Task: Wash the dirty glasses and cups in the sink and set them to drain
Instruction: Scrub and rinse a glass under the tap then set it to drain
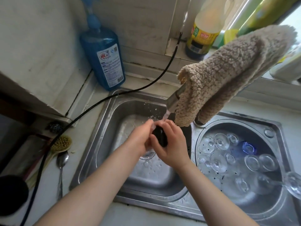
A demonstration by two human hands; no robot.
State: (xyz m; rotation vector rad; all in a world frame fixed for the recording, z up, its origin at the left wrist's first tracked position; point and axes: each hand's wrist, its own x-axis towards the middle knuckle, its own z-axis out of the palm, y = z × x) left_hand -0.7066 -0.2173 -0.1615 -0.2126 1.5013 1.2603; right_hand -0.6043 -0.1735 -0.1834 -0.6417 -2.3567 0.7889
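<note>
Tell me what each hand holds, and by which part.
Both hold one dark cup under the tap's stream: the right hand curls around its side, the left hand grips its far side. Exact finger placement is unclear.

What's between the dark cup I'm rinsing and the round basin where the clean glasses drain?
Nothing solid blocks the way. The dark cup is held by both the left hand and right hand under the tap. Only the low sink divider lies before the round basin; the hanging cloth sits above and behind that path.
</note>
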